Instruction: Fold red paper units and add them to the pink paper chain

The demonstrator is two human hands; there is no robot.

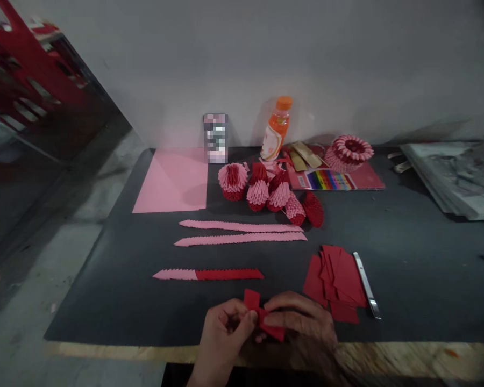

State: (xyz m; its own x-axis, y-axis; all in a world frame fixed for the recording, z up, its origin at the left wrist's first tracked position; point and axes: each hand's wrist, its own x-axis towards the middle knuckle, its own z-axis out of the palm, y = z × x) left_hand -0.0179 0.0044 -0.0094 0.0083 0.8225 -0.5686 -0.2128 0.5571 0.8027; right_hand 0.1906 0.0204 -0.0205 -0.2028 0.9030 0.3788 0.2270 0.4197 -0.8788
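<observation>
Near the table's front edge, my left hand (pixel 226 336) pinches a small folded piece of red paper (pixel 251 299) between thumb and forefinger. My right hand (pixel 306 320) has its fingers on the paper's other part, which slants down to the right; its thumb is hidden. A pile of red paper slips (pixel 342 277) lies just beyond my right hand, with a silver cutter knife (pixel 366 285) along its right side. Ahead of my left hand is a toothed folded strip (pixel 226 274), part pink and part red. Two pink folded strips (pixel 242 237) lie farther back.
Several red and pink folded-paper pieces (pixel 258 193) stand behind the strips. Against the wall are pink paper sheets (pixel 173 183), a phone (pixel 216 138), an orange drink bottle (pixel 276 131) and a round paper basket (pixel 350 153) by a coloured-paper pack (pixel 367 180). A plastic-covered stack (pixel 455 177) sits right.
</observation>
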